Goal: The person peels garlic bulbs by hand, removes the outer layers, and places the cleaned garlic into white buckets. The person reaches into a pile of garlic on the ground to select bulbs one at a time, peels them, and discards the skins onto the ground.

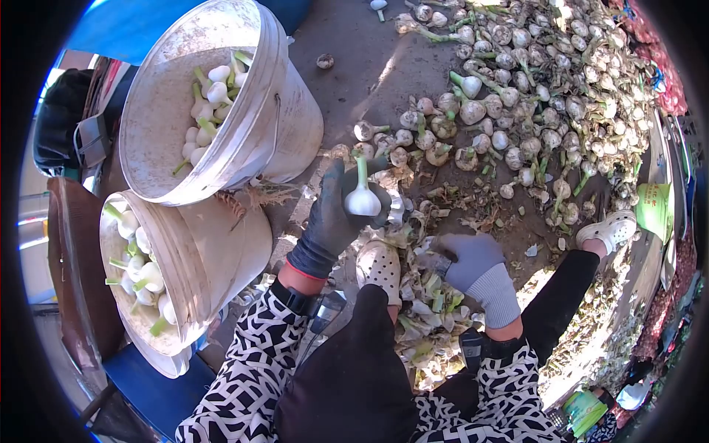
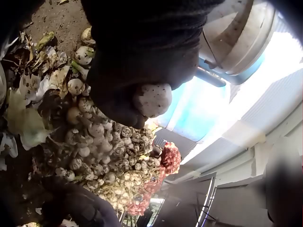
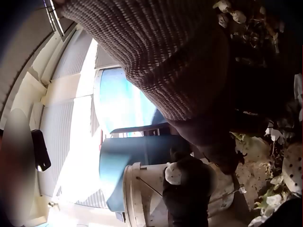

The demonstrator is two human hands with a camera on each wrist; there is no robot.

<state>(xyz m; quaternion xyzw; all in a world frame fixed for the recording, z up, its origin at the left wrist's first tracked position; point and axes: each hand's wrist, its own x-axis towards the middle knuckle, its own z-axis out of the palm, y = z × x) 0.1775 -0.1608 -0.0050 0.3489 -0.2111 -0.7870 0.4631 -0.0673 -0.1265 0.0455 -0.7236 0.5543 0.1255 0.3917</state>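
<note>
My left hand [image 1: 347,214], in a dark glove, grips a peeled white garlic bulb [image 1: 362,199] by its sides, green stalk pointing up. The left wrist view shows the bulb's trimmed root end [image 2: 152,99] sticking out of the glove. My right hand [image 1: 469,258], in a grey knitted glove, is lower and to the right, above a heap of peelings [image 1: 428,303]. Its fingers curl round a small tool [image 1: 441,264] whose shape I cannot make out. In the right wrist view the grey cuff [image 3: 156,56] fills the top, and the held bulb [image 3: 173,174] shows beyond it.
Two white buckets [image 1: 170,170] [image 1: 214,258] with several peeled bulbs lie tilted at the left. A big pile of unpeeled garlic [image 1: 532,96] covers the ground at the upper right. White clogs [image 1: 379,267] [image 1: 609,229] are on the person's feet, among the scraps.
</note>
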